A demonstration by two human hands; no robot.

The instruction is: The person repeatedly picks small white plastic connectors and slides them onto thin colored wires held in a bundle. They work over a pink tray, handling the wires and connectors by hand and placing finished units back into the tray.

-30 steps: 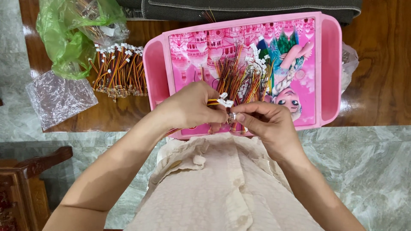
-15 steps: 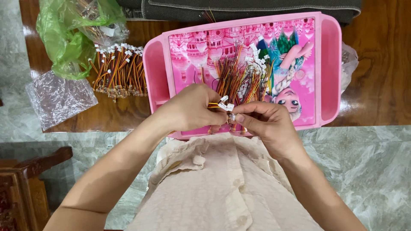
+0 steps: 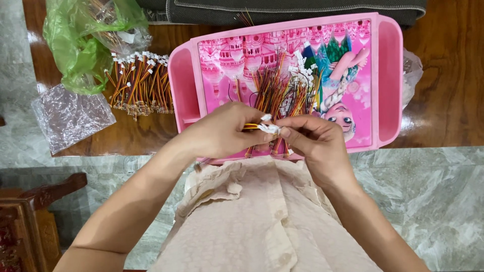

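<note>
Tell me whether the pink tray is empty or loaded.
Loaded: the pink tray holds a heap of loose wires with white plugs, spread across its middle.

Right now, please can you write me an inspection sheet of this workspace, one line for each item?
Surface: dark wooden table, with a pink tray on it.
Job's things: small wire bundle with white plugs, held between both hands; loose wire pile on the tray.
Clutter: green plastic bag, clear plastic bag, sorted wire row left of the tray.
Fingers: left hand and right hand both pinch the bundle.
Cables: only the short wires, nothing else seen.
Surroundings: marble floor, carved wooden furniture, dark cloth.
</note>
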